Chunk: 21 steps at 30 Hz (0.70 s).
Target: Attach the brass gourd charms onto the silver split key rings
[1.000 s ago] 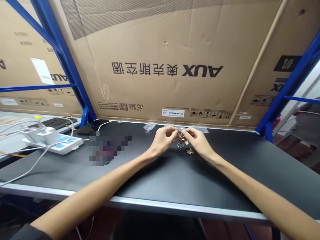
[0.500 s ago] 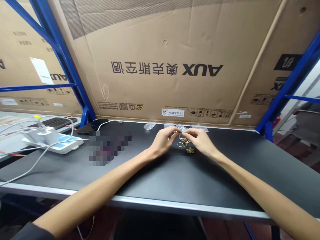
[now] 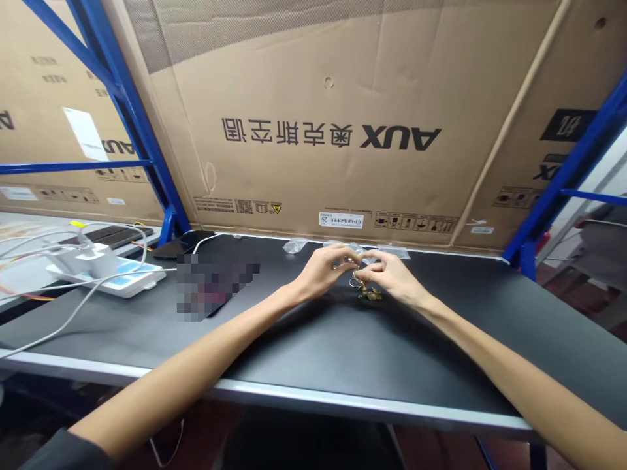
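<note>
My left hand [image 3: 327,269] is closed in a pinch above the black tabletop. Small shiny bits show at its fingers, too small to name. Facing it, my right hand [image 3: 392,277] has thumb and fingers pinched at the top of a keychain. The keychain has a silver split ring [image 3: 354,281] and brass-coloured charms [image 3: 371,295], which are low, at or just above the tabletop. The fingertips of both hands nearly meet, and the fingers hide part of the keychain.
Clear plastic bags [image 3: 294,246] lie along the back edge, before a large cardboard box [image 3: 294,176]. At left are a white power strip [image 3: 128,279] with cables, a dark flat device [image 3: 182,245] and a blurred-out item [image 3: 210,287]. Blue rack posts [image 3: 132,117] frame the table.
My right thumb has come down to the split ring, and the ring and charms now hang closer together. My fingertips have shifted slightly. The view has moved a little.
</note>
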Available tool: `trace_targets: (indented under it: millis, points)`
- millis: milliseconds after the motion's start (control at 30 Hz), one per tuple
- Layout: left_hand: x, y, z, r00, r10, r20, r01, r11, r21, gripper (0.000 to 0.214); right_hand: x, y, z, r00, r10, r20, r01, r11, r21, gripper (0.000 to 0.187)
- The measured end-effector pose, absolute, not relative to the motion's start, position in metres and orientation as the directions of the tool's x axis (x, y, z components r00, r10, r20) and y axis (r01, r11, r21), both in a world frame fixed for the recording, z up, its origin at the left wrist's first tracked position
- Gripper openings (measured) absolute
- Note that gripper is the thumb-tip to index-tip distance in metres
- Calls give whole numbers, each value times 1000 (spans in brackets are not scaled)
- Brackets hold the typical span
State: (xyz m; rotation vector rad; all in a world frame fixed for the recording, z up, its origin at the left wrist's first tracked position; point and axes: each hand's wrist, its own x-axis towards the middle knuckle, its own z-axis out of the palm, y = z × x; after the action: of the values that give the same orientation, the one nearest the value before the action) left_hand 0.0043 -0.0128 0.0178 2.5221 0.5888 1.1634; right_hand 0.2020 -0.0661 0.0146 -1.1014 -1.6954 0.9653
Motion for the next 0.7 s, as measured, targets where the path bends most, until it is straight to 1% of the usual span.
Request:
trace_targets:
  millis: [67, 100, 133, 233, 400, 500, 600, 700]
  points:
    - [2, -12, 20, 610, 477, 633, 244, -873, 422, 12, 201, -70, 15, -174, 940, 293, 306, 334, -891, 64]
    - [2, -11, 20, 616, 477, 627, 248, -873, 420, 12, 201, -71, 15, -164, 931, 327, 352, 365, -862, 69]
    - [1, -11, 19, 622, 475, 622, 247, -873, 421, 12, 201, -72, 14, -166, 919, 359, 405, 395, -825, 69]
    - [2, -10, 14, 662, 453, 597, 220, -879, 424, 13, 203, -73, 13, -227, 889, 398, 521, 456, -721, 59]
    - [4, -9, 7, 660, 465, 590, 265, -879, 396, 14, 205, -74, 10, -312, 844, 436, 556, 535, -637, 50]
    - [4, -10, 9, 661, 488, 571, 260, -862, 435, 13, 205, -75, 10, -339, 829, 445, 576, 557, -599, 46]
    - [5, -14, 13, 676, 523, 519, 219, -815, 536, 14, 202, -77, 12, -292, 842, 454, 576, 534, -619, 44]
    - [7, -19, 15, 650, 570, 503, 222, -775, 592, 20, 200, -76, 16, -178, 877, 446, 517, 469, -716, 41]
